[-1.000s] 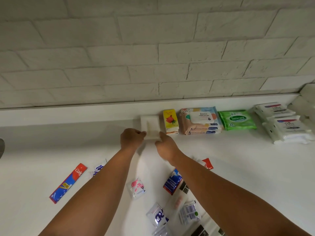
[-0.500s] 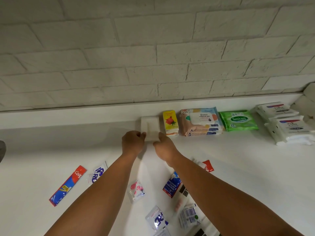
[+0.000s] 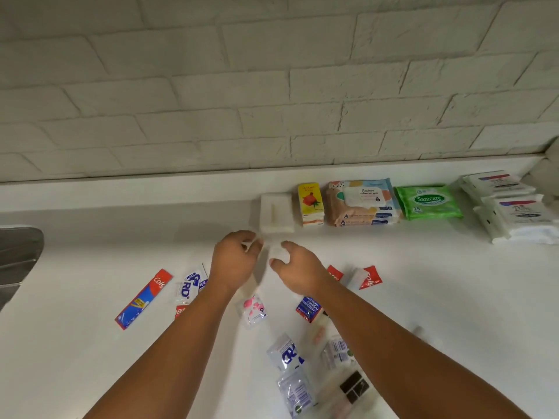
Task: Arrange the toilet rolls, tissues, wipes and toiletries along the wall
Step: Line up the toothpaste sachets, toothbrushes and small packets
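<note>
**Two hands just off the white pack, row half built**

Five packs sit against the wall's base ledge: white tissue pack (image 3: 276, 216), yellow tissue pack (image 3: 310, 204), peach wipes pack (image 3: 363, 204), green Sanicare wipes (image 3: 429, 202), then two white wipes packs (image 3: 511, 207) at far right. White pack is leftmost, touching or nearly touching the yellow one.

Left hand (image 3: 234, 261) and right hand (image 3: 298, 269) hover just in front of the white pack, fingers loosely curled, narrow. Something small and pale shows between the fingertips; can't tell if it's a held item or blur. Not gripping the pack.

Loose toiletries remain scattered on the counter (image 3: 453, 313) near the forearms: toothpaste box (image 3: 143, 297), blue-white sachet (image 3: 190, 284), pink sachet (image 3: 252, 309), red-white tubes (image 3: 364, 278), more sachets closer in.

Handling, my read:
- Tissue and wipes packs: light, soft, film-wrapped, a bit slippery. Pinch across the short sides or push flat from the front edge.
- Sachets: nearly weightless, floppy. Take by an edge seam or slide them.
- Toothpaste box: stiff, take mid-length across the narrow width.

Nothing fragile. Main risk is nudging the row out of line.
</note>
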Demonstrator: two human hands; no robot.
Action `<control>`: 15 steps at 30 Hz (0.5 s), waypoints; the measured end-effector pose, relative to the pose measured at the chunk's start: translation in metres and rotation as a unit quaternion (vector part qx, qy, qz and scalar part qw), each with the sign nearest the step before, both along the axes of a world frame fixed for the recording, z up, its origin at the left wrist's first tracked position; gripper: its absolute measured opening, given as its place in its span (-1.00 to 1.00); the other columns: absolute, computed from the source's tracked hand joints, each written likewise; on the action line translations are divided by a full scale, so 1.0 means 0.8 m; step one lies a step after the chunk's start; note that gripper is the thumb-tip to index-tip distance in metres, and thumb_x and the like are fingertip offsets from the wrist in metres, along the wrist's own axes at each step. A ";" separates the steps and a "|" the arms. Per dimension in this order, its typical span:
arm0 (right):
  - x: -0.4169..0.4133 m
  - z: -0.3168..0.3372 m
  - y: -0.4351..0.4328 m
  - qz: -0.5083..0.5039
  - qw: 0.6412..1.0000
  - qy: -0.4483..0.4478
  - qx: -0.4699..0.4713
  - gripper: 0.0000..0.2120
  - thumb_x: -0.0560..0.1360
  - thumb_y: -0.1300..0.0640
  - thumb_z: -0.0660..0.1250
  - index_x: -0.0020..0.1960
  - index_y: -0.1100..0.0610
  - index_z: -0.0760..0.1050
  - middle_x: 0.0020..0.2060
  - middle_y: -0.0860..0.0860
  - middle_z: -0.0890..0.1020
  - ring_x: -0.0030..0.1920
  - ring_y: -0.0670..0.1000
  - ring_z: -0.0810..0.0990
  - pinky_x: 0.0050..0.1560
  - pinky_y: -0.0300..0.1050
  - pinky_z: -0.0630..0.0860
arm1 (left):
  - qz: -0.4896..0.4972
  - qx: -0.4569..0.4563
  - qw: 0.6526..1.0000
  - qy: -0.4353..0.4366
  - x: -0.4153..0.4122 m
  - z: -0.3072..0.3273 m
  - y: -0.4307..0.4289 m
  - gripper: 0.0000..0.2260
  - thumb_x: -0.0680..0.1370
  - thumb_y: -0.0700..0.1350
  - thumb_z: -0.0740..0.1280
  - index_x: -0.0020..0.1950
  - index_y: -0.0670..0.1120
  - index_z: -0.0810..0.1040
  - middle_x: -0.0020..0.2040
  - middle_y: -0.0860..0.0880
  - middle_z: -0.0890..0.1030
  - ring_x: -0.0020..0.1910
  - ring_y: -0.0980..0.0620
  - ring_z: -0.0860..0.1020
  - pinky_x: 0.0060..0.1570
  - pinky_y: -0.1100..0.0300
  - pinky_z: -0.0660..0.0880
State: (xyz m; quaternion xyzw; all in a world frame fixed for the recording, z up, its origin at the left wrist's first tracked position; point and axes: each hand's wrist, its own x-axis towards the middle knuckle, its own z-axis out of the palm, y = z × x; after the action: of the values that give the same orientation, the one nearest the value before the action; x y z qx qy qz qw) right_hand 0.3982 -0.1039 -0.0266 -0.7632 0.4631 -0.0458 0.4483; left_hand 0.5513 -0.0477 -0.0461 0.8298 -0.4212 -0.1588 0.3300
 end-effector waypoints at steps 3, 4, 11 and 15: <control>-0.001 -0.001 0.033 0.004 0.999 -0.019 -0.037 -0.51 0.57 0.01 0.30 0.45 0.15 0.38 0.38 0.07 0.49 0.38 0.05 0.45 0.38 -0.16 0.31 | -0.017 -0.023 1.000 0.002 -0.003 0.002 0.042 -0.80 0.56 -0.02 0.41 0.12 -0.07 0.67 0.09 0.04 0.68 -0.08 0.06 0.63 0.03 0.22 0.50; 0.001 -0.002 0.047 0.006 0.998 -0.026 -0.049 -0.54 0.56 0.02 0.30 0.41 0.15 0.42 0.35 0.07 0.52 0.34 0.05 0.48 0.37 -0.16 0.35 | -0.021 -0.027 0.999 0.003 -0.001 0.003 0.058 -0.81 0.56 -0.03 0.41 0.13 -0.07 0.67 0.09 0.03 0.68 -0.08 0.07 0.62 0.01 0.22 0.50; 0.042 -0.013 0.144 0.026 0.993 -0.032 -0.113 -0.61 0.52 0.02 0.35 0.32 0.13 0.52 0.25 0.03 0.59 0.25 0.02 0.54 0.33 -0.14 0.40 | -0.023 0.016 0.999 -0.029 0.042 -0.003 0.169 -0.77 0.61 -0.02 0.35 0.22 -0.04 0.63 0.17 0.01 0.64 0.06 0.05 0.58 0.09 0.21 0.47; 0.080 -0.020 0.189 0.019 0.994 -0.002 -0.107 -0.58 0.54 0.01 0.34 0.37 0.10 0.46 0.30 -0.01 0.54 0.28 -0.01 0.49 0.34 -0.17 0.39 | -0.026 0.035 0.999 -0.026 0.076 -0.020 0.214 -0.79 0.57 -0.07 0.41 0.19 -0.06 0.63 0.16 -0.01 0.63 0.09 -0.01 0.58 0.10 0.07 0.57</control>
State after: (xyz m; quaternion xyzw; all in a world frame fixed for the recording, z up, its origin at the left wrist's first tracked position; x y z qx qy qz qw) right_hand 0.4625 0.0472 -0.0424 -0.8153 0.4401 -0.0886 0.3658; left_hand 0.6124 0.1239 -0.0619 0.8334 -0.4455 -0.1603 0.2852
